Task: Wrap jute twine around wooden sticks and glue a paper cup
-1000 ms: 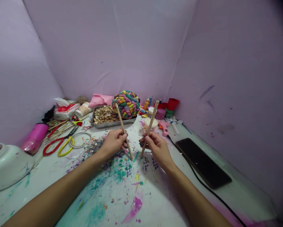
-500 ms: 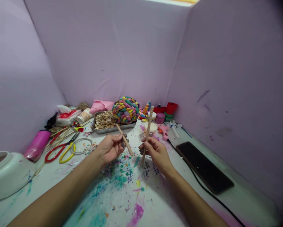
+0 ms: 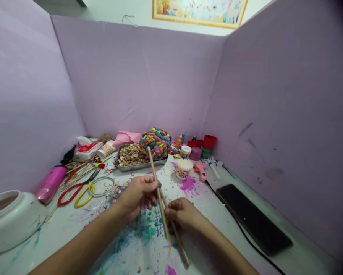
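Pinched in my left hand (image 3: pixel 139 194) is a thin wooden stick (image 3: pixel 152 166), slanting from upper left to lower right. My right hand (image 3: pixel 185 214) grips a second wooden stick (image 3: pixel 182 248), whose lower end points toward me. The two sticks come close together or cross between my hands; whether they touch I cannot tell. Beyond the upper end of the left stick sits a ball (image 3: pixel 160 143) covered in multicoloured lumps like painted peanut shells. It rests on a metal tray (image 3: pixel 137 166) of brown shell pieces (image 3: pixel 130 154).
Red and yellow-handled scissors (image 3: pixel 71 194), a metal ring (image 3: pixel 113 183), a pink bottle (image 3: pixel 50 183) and a white pot (image 3: pixel 19 225) lie left. Farther right are a paper cup (image 3: pixel 183 170), a pink glue gun (image 3: pixel 201 172), its cord (image 3: pixel 246 233) and a phone (image 3: pixel 254 217). Purple panels (image 3: pixel 137 76) enclose the table.
My right hand has moved down and nearer to me, and its stick has gone from upright to slanted. The left stick now reaches farther up and down. The view has tilted upward.
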The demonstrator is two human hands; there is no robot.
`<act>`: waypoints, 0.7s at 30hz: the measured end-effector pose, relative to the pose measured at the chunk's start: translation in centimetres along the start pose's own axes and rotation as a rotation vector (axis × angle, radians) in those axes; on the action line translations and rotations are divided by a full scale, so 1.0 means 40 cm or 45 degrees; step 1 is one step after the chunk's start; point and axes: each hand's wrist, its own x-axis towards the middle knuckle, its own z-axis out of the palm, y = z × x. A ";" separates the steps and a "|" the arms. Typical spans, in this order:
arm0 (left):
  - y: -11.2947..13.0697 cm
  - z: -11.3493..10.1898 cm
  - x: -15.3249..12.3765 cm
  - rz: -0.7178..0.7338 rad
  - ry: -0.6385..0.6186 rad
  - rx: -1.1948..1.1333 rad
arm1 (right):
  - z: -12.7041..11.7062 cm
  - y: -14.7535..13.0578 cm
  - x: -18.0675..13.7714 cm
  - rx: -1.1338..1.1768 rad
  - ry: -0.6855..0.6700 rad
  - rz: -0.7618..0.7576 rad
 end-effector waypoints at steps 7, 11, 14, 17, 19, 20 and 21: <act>-0.083 0.070 -0.053 -0.102 -0.159 0.416 | -0.064 -0.039 -0.003 0.042 0.222 -0.226; -0.142 0.105 -0.063 -0.201 -0.330 0.437 | -0.065 -0.085 -0.030 0.566 0.105 -0.395; -0.175 0.117 -0.064 -0.138 -0.436 0.494 | -0.051 -0.101 -0.052 0.872 -0.094 -0.397; -0.188 0.119 -0.063 -0.038 -0.495 0.561 | -0.039 -0.101 -0.061 0.914 -0.174 -0.374; -0.187 0.118 -0.064 -0.015 -0.507 0.589 | -0.036 -0.097 -0.061 0.918 -0.194 -0.375; -0.185 0.118 -0.065 -0.011 -0.515 0.600 | -0.036 -0.095 -0.060 0.919 -0.199 -0.375; -0.182 0.118 -0.066 -0.001 -0.523 0.609 | -0.035 -0.093 -0.059 0.920 -0.203 -0.373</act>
